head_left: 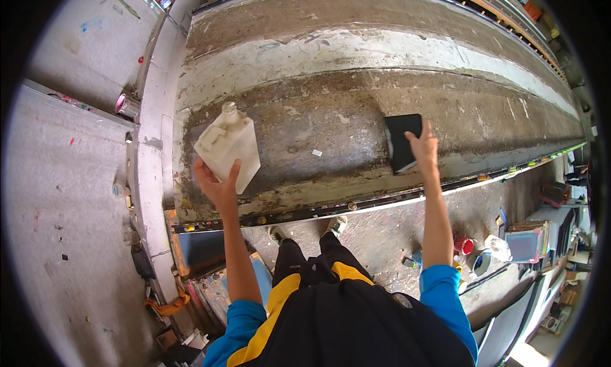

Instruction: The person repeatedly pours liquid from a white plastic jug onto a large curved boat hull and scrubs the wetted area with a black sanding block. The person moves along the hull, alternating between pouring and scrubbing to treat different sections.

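Over the long stained table (305,125), a pale jug (237,147) is clasped low by the left hand (219,187), so a loosened thumb could tip it; a black book (401,144), pinched at one edge by the right hand (425,149), might slip; a paper scrap (316,152) lies between

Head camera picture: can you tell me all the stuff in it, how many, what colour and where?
Jug: 1, off-white, in the left hand
Flat rectangle: 1, black, in the right hand
Small tag: 1, white, between the hands
Long table: 1, stained brown and white, ahead
Tub: 1, red, floor at right
Cloth: 1, orange, lower left
The rest: too small or blurred to count
Shoes: 2, dark and white, by the table
Sleeves: 2, blue, below
Hands: 2, bare, over the table
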{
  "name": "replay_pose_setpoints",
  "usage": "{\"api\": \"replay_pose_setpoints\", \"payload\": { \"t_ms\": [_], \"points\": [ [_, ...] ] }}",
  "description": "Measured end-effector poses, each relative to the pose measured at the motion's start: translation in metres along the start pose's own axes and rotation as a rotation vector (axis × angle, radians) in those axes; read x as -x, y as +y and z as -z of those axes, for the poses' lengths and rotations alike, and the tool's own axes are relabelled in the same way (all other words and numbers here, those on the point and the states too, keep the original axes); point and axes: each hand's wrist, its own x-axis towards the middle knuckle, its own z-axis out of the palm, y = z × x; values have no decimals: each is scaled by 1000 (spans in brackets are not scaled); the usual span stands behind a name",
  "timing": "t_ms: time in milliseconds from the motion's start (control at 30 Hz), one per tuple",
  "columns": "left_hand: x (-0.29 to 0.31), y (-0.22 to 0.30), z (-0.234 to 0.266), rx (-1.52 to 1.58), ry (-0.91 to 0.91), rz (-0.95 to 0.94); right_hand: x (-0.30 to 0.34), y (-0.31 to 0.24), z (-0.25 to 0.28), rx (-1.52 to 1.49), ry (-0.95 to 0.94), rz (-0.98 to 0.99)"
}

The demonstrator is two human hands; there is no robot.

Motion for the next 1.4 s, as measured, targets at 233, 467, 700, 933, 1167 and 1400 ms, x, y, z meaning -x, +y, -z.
{"api": "replay_pose_setpoints", "payload": {
  "t_ms": [233,467,700,933,1167,1400],
  "points": [
    [9,13,-30,-44,-31,-19,20,-69,-29,-76,4,192],
    [2,11,-37,-18,-141,-14,17,-57,-57,-203,-153,28],
    [-1,11,-41,-33,-177,35,-14,23,26,98,171,-139],
    [-11,13,-37,-169,-147,18,71,-109,-69,763,-54,316],
    [-40,24,-27,-514,-374,-7,53,-109,-54,22,-94,317],
    [-71,1,-44,-777,-513,-268,24,-90,-12,-338,53,63]
  ]
}}
